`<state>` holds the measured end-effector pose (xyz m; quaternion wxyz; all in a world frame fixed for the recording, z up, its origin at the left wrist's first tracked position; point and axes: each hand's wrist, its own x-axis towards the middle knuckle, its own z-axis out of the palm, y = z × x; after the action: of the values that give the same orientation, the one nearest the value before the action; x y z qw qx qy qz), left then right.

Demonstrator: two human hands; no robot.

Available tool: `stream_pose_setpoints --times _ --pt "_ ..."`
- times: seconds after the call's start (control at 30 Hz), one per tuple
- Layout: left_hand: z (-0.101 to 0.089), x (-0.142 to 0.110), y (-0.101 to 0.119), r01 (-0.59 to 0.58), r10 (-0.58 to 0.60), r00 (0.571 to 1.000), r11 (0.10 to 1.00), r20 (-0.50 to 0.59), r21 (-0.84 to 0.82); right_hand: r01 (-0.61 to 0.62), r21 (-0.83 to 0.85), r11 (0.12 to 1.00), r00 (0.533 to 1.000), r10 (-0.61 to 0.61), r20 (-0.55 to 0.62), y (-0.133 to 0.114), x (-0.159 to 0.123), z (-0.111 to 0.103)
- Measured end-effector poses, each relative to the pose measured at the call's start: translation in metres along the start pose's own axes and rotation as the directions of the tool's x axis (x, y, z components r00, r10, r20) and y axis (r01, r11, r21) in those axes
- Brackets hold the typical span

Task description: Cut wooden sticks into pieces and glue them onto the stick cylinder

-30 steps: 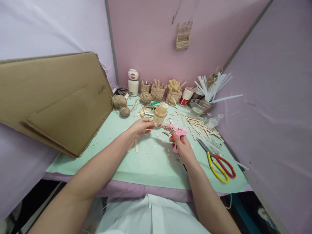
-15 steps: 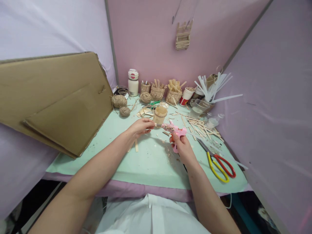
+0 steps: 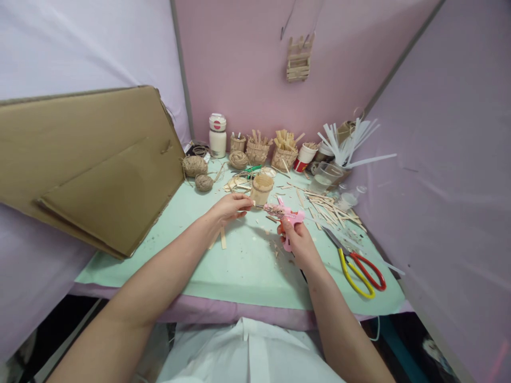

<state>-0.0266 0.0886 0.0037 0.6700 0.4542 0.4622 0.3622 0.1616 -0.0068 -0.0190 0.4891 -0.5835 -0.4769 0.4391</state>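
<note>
My right hand [image 3: 296, 237] is wrapped round the grip of a pink hot glue gun [image 3: 293, 217], whose nozzle points left. A clear glue stick trails from its back end. My left hand [image 3: 235, 206] pinches a small pale wooden piece [image 3: 254, 203] right at the nozzle tip; most of that piece is hidden by the fingers. Just behind the nozzle stands a small round wooden cup [image 3: 262, 190], upright on the table. Two flat wooden strips [image 3: 223, 238] lie below my left hand.
Scissors [image 3: 351, 260] with yellow and red handles lie at the right, near scattered wooden sticks [image 3: 331, 207]. Twine balls [image 3: 195, 166] sit at the back left beside a large cardboard sheet [image 3: 99, 175]. Stick-filled baskets [image 3: 284, 158] and a white bottle [image 3: 217, 139] line the back wall.
</note>
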Motion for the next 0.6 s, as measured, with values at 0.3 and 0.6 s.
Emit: stream_pose_setpoints --times 0.3,0.6 --pt "0.000 -0.002 0.005 -0.051 0.049 0.998 0.998 -0.042 -0.044 -0.017 -0.013 1.000 1.000 0.017 -0.004 0.003 0.000 -0.006" --pt "-0.003 0.001 0.002 -0.047 0.045 0.998 0.998 -0.045 -0.044 -0.105 0.161 0.981 0.963 0.141 -0.230 -0.003 0.065 -0.046"
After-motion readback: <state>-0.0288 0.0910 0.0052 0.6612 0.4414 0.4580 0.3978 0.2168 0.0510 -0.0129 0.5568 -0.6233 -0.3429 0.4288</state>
